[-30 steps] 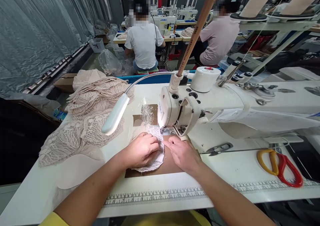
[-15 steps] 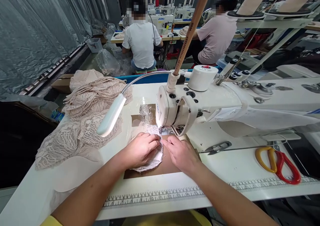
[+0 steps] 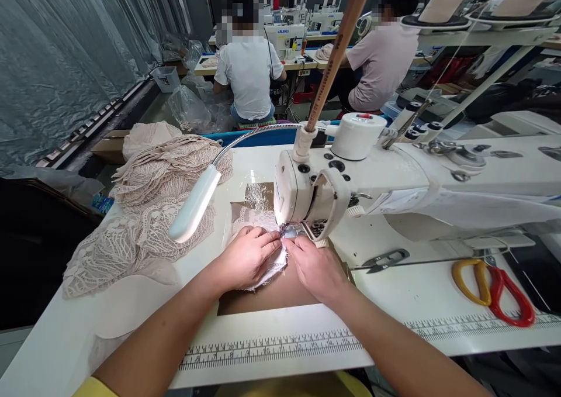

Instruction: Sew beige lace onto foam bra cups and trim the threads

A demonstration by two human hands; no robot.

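Observation:
A pale lace fabric piece [image 3: 275, 266] lies under the head of the white sewing machine [image 3: 289, 189], its frayed edge running up to the presser foot. My left hand [image 3: 249, 256] rests over the piece, fingers bent and pressed together, the tips holding the fabric just in front of the needle area. On the other side of the edge, my right hand [image 3: 318, 268] pinches the same fabric with thumb and forefinger near the foot. The needle itself and the part of the fabric beneath my left palm are hidden.
Stacked lace pieces [image 3: 166, 169] and a smooth cup-shaped piece [image 3: 131, 303] lie left. A lamp [image 3: 195, 207] hangs over the table. Right are thread snips [image 3: 385, 261] and scissors with yellow and red handles [image 3: 511, 297]. A printed ruler [image 3: 272, 347] runs along the front. Two people sit ahead.
The lace piece has moved forward under the machine head and turned a little, so less of it shows below my left hand. Both hands stay close to the foot.

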